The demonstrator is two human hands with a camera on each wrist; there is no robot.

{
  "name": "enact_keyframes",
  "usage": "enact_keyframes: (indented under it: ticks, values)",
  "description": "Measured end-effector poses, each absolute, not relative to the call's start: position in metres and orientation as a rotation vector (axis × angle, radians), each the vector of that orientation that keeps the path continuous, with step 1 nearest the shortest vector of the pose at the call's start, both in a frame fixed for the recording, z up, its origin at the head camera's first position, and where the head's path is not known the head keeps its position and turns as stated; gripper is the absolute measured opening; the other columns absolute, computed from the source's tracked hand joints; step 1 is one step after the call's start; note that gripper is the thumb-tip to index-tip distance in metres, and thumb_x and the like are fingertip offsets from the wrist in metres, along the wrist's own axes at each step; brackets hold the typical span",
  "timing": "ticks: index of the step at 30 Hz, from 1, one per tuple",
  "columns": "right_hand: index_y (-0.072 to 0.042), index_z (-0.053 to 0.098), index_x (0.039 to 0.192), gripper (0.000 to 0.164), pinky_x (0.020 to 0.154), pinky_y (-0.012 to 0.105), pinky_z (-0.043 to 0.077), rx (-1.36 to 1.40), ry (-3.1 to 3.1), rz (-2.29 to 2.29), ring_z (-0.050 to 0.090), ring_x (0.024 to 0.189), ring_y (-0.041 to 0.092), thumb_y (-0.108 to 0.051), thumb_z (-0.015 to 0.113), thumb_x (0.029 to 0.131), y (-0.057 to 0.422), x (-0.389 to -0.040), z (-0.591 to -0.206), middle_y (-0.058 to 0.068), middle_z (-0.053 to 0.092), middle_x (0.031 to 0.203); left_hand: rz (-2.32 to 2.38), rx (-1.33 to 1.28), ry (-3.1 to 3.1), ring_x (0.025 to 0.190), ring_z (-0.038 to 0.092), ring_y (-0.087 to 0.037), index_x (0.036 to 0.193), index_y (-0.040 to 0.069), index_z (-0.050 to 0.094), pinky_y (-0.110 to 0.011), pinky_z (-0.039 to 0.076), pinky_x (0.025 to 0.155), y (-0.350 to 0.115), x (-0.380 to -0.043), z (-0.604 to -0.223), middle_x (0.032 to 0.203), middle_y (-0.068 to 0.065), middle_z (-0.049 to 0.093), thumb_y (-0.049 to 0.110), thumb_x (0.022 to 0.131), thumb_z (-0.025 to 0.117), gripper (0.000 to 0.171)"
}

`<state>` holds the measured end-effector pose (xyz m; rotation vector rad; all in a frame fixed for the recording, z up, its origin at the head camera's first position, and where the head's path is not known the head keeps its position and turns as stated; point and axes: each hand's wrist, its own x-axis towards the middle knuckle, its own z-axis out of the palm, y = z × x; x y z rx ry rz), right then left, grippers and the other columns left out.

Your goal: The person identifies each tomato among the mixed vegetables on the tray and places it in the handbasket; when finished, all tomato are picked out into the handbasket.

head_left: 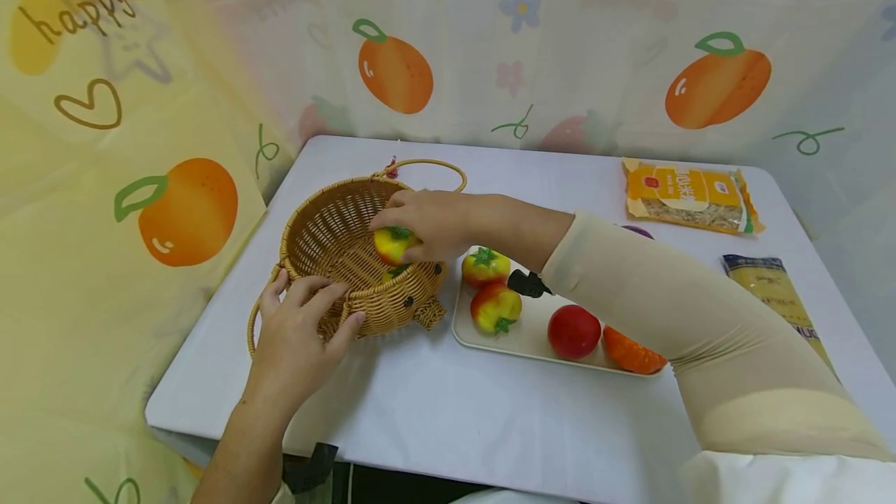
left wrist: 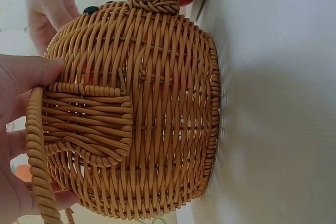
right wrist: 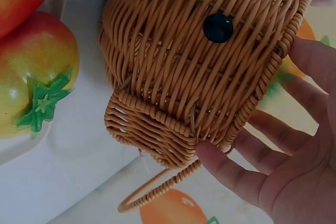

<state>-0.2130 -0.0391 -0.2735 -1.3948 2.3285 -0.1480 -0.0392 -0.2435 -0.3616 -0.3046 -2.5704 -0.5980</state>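
Observation:
A wicker basket [head_left: 381, 303] with black button eyes and a woven snout stands on the left of the table. My left hand [head_left: 297, 337] grips its near-left rim, beside a woven ear and a looped handle [left wrist: 39, 150]. Over the basket's right side, my right hand [head_left: 437, 222] holds a red-and-yellow fruit [head_left: 392, 244] with a green leafy top, just inside the rim. Below it, another yellowish fruit [head_left: 394, 274] partly shows in the basket. In the right wrist view, the fingers [right wrist: 278, 129] extend past the rim and the held fruit is mostly hidden.
Right of the basket, a cream tray [head_left: 528, 337] bears two red-and-yellow fruits [head_left: 495, 308], a red round fruit [head_left: 574, 331] and an orange wedge [head_left: 633, 351]. A purple item [head_left: 637, 231] peeks from behind my right arm. Two food bags [head_left: 689, 197] lie at the far right.

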Motion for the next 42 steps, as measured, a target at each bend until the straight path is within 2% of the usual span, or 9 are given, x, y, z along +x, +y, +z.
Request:
enact_keyframes:
  ticks: [8,19,25,33,42]
  values:
    - [-0.029,0.039,0.156,0.060,0.118,0.043,0.038,-1.389,2.347,-0.167,0.043,0.141,0.026,-0.033,0.063,0.102,-0.033,-0.212,-0.272,0.004,0.035,0.159,-0.617,-0.305,-2.568,0.114,0.052,-0.045,0.113,0.003,0.074,-0.066,0.021,0.116,-0.240,-0.040,-0.361,0.111,-0.018,0.065,0.018,0.081,0.085,0.037]
    - [-0.030,0.032,0.160,0.071,0.122,0.048,0.033,-1.347,2.436,-0.208,0.025,0.154,0.025,-0.038,0.066,0.099,-0.001,-0.208,-0.253,0.002,0.028,0.166,-0.621,-0.293,-2.585,0.116,0.050,-0.048,0.112,0.004,0.074,-0.066,0.021,0.116,-0.238,-0.041,-0.361,0.112,-0.020,0.064,0.018,0.081,0.085,0.036]
    - [-0.033,0.026,0.161,0.078,0.121,0.051,0.034,-1.210,2.473,-0.222,0.027,0.152,0.029,-0.041,0.069,0.096,0.030,-0.213,-0.252,0.002,0.022,0.167,-0.627,-0.280,-2.591,0.117,0.048,-0.052,0.111,0.004,0.074,-0.066,0.021,0.116,-0.239,-0.040,-0.360,0.112,-0.019,0.064,0.018,0.081,0.085,0.035]
    - [-0.028,0.028,0.161,0.078,0.121,0.052,0.034,-1.076,2.438,-0.239,0.032,0.150,0.028,-0.037,0.070,0.097,0.059,-0.217,-0.271,0.004,0.029,0.164,-0.625,-0.282,-2.590,0.117,0.048,-0.051,0.112,0.005,0.074,-0.067,0.021,0.116,-0.241,-0.039,-0.360,0.112,-0.019,0.064,0.019,0.082,0.084,0.035]
    - [-0.028,0.030,0.160,0.077,0.119,0.055,0.036,-0.927,2.383,-0.254,0.036,0.147,0.030,-0.036,0.071,0.096,0.064,-0.225,-0.302,0.009,0.032,0.162,-0.637,-0.273,-2.596,0.118,0.046,-0.054,0.111,0.004,0.074,-0.067,0.021,0.116,-0.242,-0.038,-0.360,0.113,-0.019,0.064,0.018,0.083,0.084,0.033]
